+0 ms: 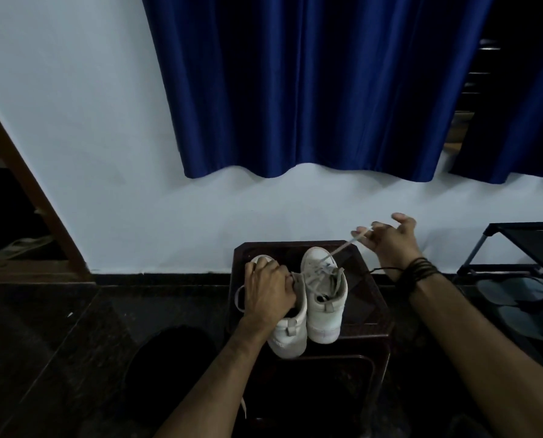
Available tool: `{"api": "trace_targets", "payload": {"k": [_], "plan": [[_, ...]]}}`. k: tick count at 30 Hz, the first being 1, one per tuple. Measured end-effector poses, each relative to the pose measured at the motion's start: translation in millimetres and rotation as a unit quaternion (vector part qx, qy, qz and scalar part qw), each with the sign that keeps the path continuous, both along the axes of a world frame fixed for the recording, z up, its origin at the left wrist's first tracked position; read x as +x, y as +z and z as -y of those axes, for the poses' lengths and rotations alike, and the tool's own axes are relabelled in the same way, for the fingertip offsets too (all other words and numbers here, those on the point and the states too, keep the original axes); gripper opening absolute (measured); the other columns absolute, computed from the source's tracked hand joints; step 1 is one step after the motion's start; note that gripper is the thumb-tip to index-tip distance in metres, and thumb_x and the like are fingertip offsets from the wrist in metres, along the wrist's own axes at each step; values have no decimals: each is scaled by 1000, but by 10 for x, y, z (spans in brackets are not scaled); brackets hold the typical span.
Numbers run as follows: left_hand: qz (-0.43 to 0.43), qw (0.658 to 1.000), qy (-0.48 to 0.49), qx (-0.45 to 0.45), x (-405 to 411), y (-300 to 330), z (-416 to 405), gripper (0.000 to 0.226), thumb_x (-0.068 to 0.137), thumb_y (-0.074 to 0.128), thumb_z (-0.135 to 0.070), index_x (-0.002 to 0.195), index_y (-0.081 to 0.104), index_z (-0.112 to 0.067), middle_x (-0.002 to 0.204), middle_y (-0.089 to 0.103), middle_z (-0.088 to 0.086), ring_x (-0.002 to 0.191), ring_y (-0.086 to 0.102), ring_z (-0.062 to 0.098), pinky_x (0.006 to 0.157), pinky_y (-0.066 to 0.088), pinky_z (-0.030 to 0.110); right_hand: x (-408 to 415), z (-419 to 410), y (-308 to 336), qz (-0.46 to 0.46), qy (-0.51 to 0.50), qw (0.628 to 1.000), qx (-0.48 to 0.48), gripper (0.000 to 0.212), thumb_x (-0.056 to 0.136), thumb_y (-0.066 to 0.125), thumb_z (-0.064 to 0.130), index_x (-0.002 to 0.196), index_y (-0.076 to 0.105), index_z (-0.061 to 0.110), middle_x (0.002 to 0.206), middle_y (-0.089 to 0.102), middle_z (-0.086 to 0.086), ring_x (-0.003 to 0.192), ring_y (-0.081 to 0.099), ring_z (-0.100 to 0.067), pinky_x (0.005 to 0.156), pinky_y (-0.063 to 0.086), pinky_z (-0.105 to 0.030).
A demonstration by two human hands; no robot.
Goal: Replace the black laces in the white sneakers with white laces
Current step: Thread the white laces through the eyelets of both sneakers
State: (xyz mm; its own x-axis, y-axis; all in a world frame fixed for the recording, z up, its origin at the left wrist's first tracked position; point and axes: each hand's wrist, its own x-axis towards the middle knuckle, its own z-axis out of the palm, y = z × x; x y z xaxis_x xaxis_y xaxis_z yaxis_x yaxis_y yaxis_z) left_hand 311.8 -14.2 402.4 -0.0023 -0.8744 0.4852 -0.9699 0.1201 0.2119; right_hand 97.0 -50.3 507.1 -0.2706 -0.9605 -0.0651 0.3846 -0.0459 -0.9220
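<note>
Right hand point(390, 240) fingers pinch the taut white lace point(343, 246); left hand point(268, 287) grips the left sneaker point(290, 335).

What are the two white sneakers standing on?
The sneakers stand side by side on a dark stool. The left hand covers the left sneaker's opening; the seat beneath the soles is hidden.

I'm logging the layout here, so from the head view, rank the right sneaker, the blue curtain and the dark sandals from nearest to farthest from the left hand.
From the left hand:
1. Right sneaker, just beside it on the stool.
2. Dark sandals, far right on the floor.
3. Blue curtain, high up on the wall.
</note>
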Motion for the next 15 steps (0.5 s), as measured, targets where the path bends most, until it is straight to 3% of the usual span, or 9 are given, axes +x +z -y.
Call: {"api": "trace_targets", "payload": {"k": [1,3,5,6,8,10,11,13,15], "plan": [[-1,1000,4,-6,1,5,-6,17,77,58,-31,68,69,-22,77,66,-7,88,56,17,79,35,37,-100,-16,38,37,-4,999,4,42,95,33,-15,117,22,18,95,48,-13,71,58,-23,78,54,-37],[-15,1000,10,-16,18,-8,-9,12,75,64,-31,68,69,-23,78,65,-8,88,54,17,79,37,36,-298,-41,80,-2,-23,1000,8,39,96,36,-11,118,25,20,96,48,-13,65,50,-17,66,49,-31],[-35,999,13,-26,27,-16,-30,8,72,69,-31,67,69,-24,79,64,-8,87,54,18,77,38,36,-455,-69,107,-162,-4,987,15,38,95,41,-11,117,29,17,98,54,-16,63,50,-18,57,44,-29],[-43,999,14,-29,27,-19,-36,7,71,72,-30,67,69,-24,79,64,-9,87,54,19,76,39,37,-477,-83,111,-270,43,962,24,37,93,44,-11,116,34,15,97,59,-17,61,52,-19,53,44,-29],[-55,998,15,-28,21,-21,-37,8,70,75,-29,66,69,-24,79,63,-9,85,54,19,74,39,36,-390,-142,100,-500,181,845,51,29,88,55,-5,108,49,14,91,69,-9,62,59,-19,53,48,-29],[-64,997,8,-30,22,-28,-38,9,72,76,-27,66,70,-24,79,62,-8,84,54,20,73,40,36,-148,-223,32,-668,230,707,30,19,84,65,10,97,61,22,90,70,1,81,65,-18,71,52,-27],[-69,997,1,-34,25,-26,-42,7,73,75,-26,68,71,-23,79,62,-8,84,54,21,73,41,36,7,-263,-17,-700,207,684,-11,16,83,68,16,95,65,26,92,69,4,89,65,-16,77,48,-23],[-79,996,-15,-46,48,-22,-57,3,75,73,-24,72,73,-23,82,63,-7,85,55,21,74,44,36,309,-330,-114,-680,179,707,-78,16,83,68,18,98,72,24,97,70,6,93,64,-11,77,41,-16],[-86,994,-32,-55,87,-35,-71,3,76,71,-23,76,74,-23,83,64,-7,84,54,21,73,46,35,584,-302,-257,-683,205,694,-97,20,85,61,15,101,73,20,102,71,1,97,64,-15,83,45,-21]]}}
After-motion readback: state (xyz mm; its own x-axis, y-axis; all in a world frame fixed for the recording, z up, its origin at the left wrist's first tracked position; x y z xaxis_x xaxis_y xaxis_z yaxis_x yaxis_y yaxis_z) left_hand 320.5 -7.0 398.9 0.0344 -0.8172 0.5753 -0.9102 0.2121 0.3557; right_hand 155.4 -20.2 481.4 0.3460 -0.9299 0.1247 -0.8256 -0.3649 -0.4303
